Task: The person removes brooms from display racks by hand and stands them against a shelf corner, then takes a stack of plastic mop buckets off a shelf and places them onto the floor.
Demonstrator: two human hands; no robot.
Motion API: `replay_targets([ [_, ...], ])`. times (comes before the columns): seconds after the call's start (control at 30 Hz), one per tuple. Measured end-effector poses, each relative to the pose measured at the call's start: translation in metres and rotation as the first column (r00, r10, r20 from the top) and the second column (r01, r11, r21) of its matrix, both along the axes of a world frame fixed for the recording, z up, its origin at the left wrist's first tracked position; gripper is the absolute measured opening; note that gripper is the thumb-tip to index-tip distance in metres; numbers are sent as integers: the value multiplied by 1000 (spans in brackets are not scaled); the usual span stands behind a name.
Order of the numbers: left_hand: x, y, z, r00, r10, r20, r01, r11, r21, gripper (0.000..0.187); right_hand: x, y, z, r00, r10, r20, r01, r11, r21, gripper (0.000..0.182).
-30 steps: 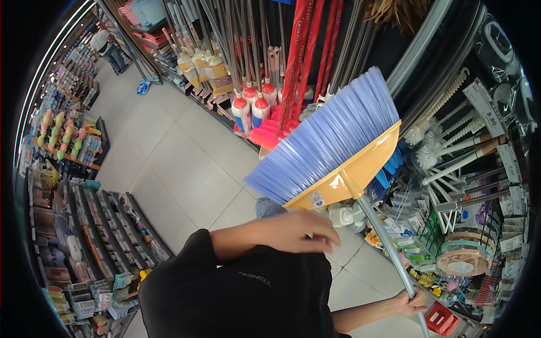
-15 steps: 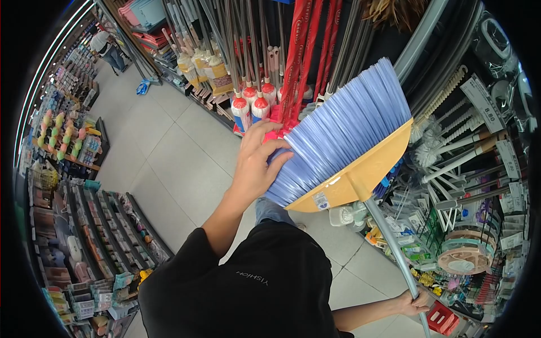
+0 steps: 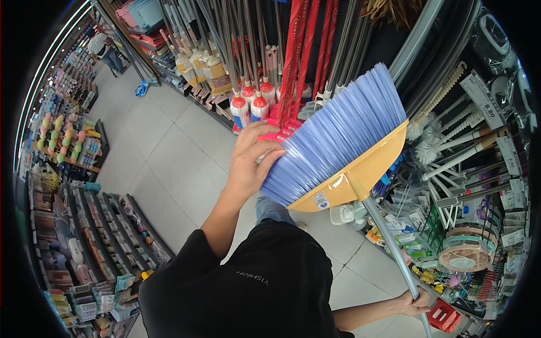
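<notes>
By the left hand [image 3: 247, 160], a blue-bristled broom [image 3: 338, 138] (yellow head [image 3: 372, 168]).

- One broom [image 3: 355, 183] with wide, fan-shaped, violet-blue bristles [image 3: 338, 138], a glossy yellow-orange head [image 3: 380, 159] and a long, smooth grey handle [image 3: 390, 242].
- With a small label [image 3: 320, 200] near one corner of the head.
- Held slantwise, with bristles toward upper left of view, with handle running to bottom right.

The tiled floor [image 3: 169, 155] is pale grey, thinly seamed. Stocked shelves [image 3: 150, 225] stand left of the floor; a second shelf row [image 3: 209, 114] faces them across it. White strip lighting [image 3: 37, 53] glows beyond it, farther left.
</notes>
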State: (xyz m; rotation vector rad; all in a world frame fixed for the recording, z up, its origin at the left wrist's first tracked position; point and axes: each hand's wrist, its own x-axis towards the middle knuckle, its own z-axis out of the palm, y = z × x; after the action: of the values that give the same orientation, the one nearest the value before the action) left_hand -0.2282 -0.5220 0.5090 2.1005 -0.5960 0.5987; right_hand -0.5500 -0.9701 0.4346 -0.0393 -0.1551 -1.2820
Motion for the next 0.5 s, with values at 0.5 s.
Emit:
replay_targets([
  [0.5,1,0,-7,999,-36,-34,39,994,102,13,-1,2,1,1000,22,9,-22,1000,3,52],
])
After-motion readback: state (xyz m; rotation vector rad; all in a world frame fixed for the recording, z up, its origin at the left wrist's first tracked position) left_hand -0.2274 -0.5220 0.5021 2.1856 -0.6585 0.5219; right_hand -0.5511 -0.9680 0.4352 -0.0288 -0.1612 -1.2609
